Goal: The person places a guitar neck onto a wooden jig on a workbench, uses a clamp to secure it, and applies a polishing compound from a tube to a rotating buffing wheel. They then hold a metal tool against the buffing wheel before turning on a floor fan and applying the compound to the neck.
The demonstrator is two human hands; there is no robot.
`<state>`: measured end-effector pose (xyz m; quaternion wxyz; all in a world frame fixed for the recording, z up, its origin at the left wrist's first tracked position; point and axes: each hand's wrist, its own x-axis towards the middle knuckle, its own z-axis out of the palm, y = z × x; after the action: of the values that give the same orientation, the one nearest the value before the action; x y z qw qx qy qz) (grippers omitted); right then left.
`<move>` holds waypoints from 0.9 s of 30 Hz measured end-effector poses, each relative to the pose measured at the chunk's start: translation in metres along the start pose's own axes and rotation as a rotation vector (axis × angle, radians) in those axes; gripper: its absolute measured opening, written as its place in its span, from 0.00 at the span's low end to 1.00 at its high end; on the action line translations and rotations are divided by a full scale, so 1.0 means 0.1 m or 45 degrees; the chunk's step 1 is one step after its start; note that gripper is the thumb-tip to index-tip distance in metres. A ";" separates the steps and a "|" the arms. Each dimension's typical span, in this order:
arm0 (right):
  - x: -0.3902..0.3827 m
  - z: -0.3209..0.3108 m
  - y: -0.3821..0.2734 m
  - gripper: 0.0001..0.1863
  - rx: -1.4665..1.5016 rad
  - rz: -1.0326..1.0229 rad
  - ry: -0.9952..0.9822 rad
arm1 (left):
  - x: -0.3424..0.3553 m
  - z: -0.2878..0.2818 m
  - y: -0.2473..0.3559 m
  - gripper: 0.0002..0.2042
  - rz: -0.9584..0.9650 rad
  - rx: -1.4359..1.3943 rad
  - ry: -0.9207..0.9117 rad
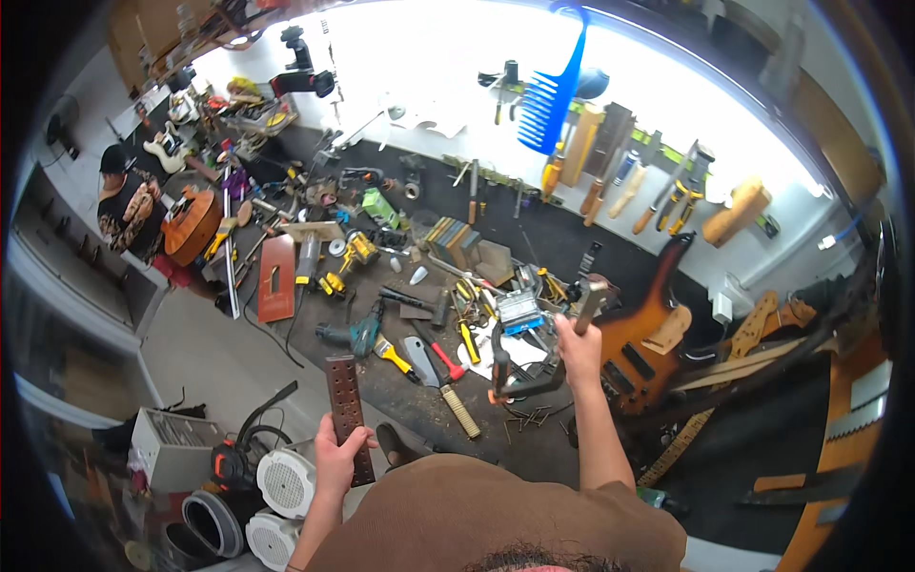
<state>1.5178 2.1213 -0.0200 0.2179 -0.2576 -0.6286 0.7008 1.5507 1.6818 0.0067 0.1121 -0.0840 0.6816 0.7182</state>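
My left hand [338, 456] is closed around the lower part of a long, dark brown flat bar [345, 391] with rows of holes, held upright off the bench's front edge. Over the bench at the right, my right hand [579, 351] grips a dark bar clamp [539, 385] with an orange tip at its left end. Close to the clamp lie a white sheet [522, 351], a blue-and-clear box [519, 313] and some scattered screws [529, 418]. Between my hands are a red-handled hammer [448, 360], a wide blade [419, 358] and a file-like tool with a ribbed tan handle [459, 412].
A sunburst electric guitar body [637, 353] lies right of my right hand. The cluttered bench holds a yellow drill [357, 250], a teal power tool [364, 334] and a reddish board [277, 278]. A blue comb-like tool [553, 105] hangs overhead. Another person [129, 205] is at far left beside an acoustic guitar [193, 227].
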 end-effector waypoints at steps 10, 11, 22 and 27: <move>1.24 0.37 0.45 0.19 0.081 0.003 0.337 | 0.00 -0.25 -0.14 0.14 0.061 -0.118 -0.032; 1.41 0.33 0.57 0.20 0.113 0.014 0.356 | -0.03 -0.19 0.01 0.14 0.051 -0.095 -0.021; 1.73 0.12 0.86 0.19 0.154 0.208 0.289 | -0.03 -0.30 -0.12 0.18 0.047 -0.177 -0.015; 1.91 -0.07 1.01 0.18 0.149 0.228 0.138 | -0.01 -0.32 -0.12 0.21 -0.015 -0.093 -0.045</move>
<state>1.3767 2.2351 -0.1378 0.2026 -0.3371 -0.5485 0.7379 1.5543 1.6507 -0.0062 0.1251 -0.0792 0.6524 0.7433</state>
